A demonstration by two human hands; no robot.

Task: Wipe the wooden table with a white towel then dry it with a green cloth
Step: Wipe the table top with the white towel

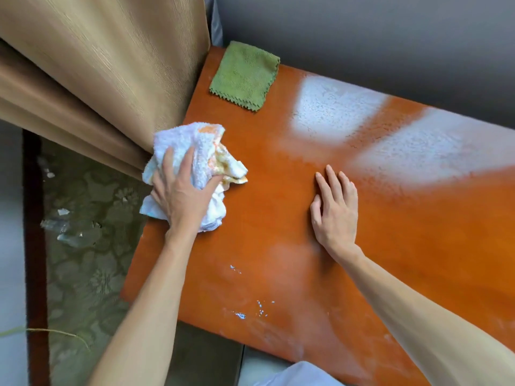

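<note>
The orange-brown wooden table fills the middle and right of the view. A crumpled white towel with orange-yellow stains lies at the table's left edge. My left hand presses down on it with fingers gripping the cloth. My right hand rests flat on the bare tabletop to the right, fingers together, holding nothing. A folded green cloth with a zigzag edge lies at the far left corner of the table, apart from both hands. Small wet glints show near the table's front edge.
A tan curtain hangs against the table's left edge, right behind the towel. A grey wall runs along the far side. Patterned floor covering lies below on the left. Bright window reflections cover the far tabletop.
</note>
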